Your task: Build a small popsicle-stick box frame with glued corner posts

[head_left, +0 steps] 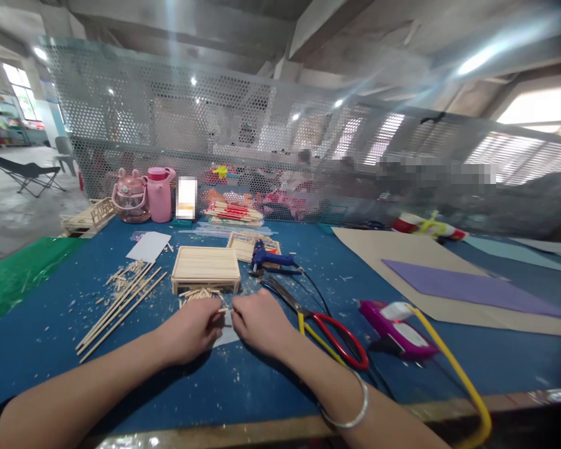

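Observation:
Both hands meet low over the blue table, knuckles up. My left hand (pixel 191 329) is closed in a pinch, with the pale end of a short wooden stick (pixel 223 309) showing at its fingertips. Close beside it, my right hand (pixel 263 321) is curled shut; its fingertips are hidden, so what it holds cannot be made out. Under the hands lies a piece of white paper (pixel 227 335). A pile of short stick pieces (pixel 201 293) is just beyond my left hand, in front of a small slatted wooden box (pixel 206 265).
Long sticks (pixel 121 308) and cut bits lie left. A blue glue gun (pixel 273 257), red-handled scissors (pixel 341 340) and a magenta device (pixel 399 330) with a yellow cord are right. Purple sheet (pixel 467 290) lies farther right. Pink bottles (pixel 159 196) stand by the mesh screen (pixel 243 125).

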`<state>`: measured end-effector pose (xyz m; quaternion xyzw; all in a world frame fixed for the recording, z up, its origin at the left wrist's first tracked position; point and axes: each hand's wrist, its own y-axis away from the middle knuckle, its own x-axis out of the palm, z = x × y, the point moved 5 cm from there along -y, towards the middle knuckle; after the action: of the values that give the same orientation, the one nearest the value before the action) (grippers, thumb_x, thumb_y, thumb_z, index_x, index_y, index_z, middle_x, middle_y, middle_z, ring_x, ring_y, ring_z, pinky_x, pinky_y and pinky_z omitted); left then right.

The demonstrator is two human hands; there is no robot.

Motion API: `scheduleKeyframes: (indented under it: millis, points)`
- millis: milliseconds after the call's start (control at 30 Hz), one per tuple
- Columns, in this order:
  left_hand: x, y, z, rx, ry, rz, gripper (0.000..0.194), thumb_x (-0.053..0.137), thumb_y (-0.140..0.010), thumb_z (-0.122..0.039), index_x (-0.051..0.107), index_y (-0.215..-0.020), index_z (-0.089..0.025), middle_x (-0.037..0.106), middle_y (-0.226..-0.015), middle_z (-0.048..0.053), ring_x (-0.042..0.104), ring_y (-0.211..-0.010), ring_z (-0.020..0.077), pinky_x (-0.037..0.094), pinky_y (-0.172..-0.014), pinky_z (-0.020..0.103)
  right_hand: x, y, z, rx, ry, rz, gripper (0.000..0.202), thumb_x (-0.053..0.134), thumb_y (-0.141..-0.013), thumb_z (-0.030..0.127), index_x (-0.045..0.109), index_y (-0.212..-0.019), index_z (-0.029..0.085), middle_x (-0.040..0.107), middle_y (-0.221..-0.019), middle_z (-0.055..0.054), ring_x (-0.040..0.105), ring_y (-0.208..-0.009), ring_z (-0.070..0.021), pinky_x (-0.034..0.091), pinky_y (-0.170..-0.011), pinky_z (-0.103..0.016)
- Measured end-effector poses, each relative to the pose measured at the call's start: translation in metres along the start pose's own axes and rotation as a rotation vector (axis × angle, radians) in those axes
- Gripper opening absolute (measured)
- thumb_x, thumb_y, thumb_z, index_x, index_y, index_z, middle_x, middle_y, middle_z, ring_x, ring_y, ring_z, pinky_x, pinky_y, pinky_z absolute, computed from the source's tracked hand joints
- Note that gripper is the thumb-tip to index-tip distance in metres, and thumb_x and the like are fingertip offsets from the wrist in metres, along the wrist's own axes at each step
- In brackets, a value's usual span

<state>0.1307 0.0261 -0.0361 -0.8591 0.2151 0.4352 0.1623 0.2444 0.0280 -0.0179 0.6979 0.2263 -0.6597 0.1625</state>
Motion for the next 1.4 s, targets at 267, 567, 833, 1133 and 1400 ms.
scheduleKeyframes:
  millis: [267,567,833,1133,1400]
  points:
    - [0.000,0.000,-0.002,0.013,0.004,0.003,0.023,0.051,-0.068,-0.013,0.030,-0.062,-0.021,0.042,-0.060,-0.003,0.035,-0.057,0.0123,0.025,-0.053,0.024,-0.001,-0.002,-0.005,0.066,-0.031,-0.023,0.021,0.040,-0.083,0.019,0.057,-0.071,0.015,0.067,-0.073,-0.008,0.059,-0.069,-0.0166,0.029,-0.064,-0.028]
    - [-0.015,0.005,-0.004,0.030,0.272,-0.198,0.013,0.053,-0.076,-0.030,0.053,-0.080,-0.017,0.042,-0.064,-0.004,0.040,-0.061,0.0112,0.034,-0.059,0.024,0.007,-0.003,-0.009,0.115,-1.449,0.132,0.028,0.045,-0.078,0.041,0.043,-0.063,0.017,0.039,-0.054,0.006,0.030,-0.047,-0.0066,0.021,-0.047,-0.021]
    - [-0.016,0.005,-0.001,0.037,0.625,-0.218,0.029,0.058,-0.074,-0.034,0.036,-0.061,-0.019,0.061,-0.076,0.002,0.050,-0.062,0.0104,0.043,-0.058,0.024,0.008,-0.001,-0.002,0.035,-1.667,0.256,0.031,0.057,-0.069,0.043,0.044,-0.061,0.016,0.041,-0.052,0.006,0.028,-0.045,-0.0048,0.017,-0.046,-0.021]
    - [-0.021,0.006,-0.003,-0.009,0.318,-0.191,0.020,0.054,-0.076,-0.030,0.039,-0.066,-0.020,0.057,-0.069,-0.001,0.053,-0.062,0.0120,0.040,-0.056,0.024,-0.006,-0.002,-0.013,0.026,-0.654,-0.056,0.028,0.042,-0.083,0.028,0.046,-0.058,0.016,0.043,-0.053,0.003,0.035,-0.052,-0.0085,0.022,-0.053,-0.023]
    - [0.000,0.004,0.000,-0.097,0.104,-0.022,0.031,0.064,-0.065,-0.021,0.033,-0.066,-0.022,0.049,-0.062,-0.005,0.047,-0.058,0.0132,0.031,-0.053,0.025,0.004,-0.003,0.000,-0.023,-0.053,-0.012,0.026,0.040,-0.087,0.025,0.063,-0.078,0.016,0.068,-0.074,-0.007,0.059,-0.066,-0.0156,0.028,-0.061,-0.026]
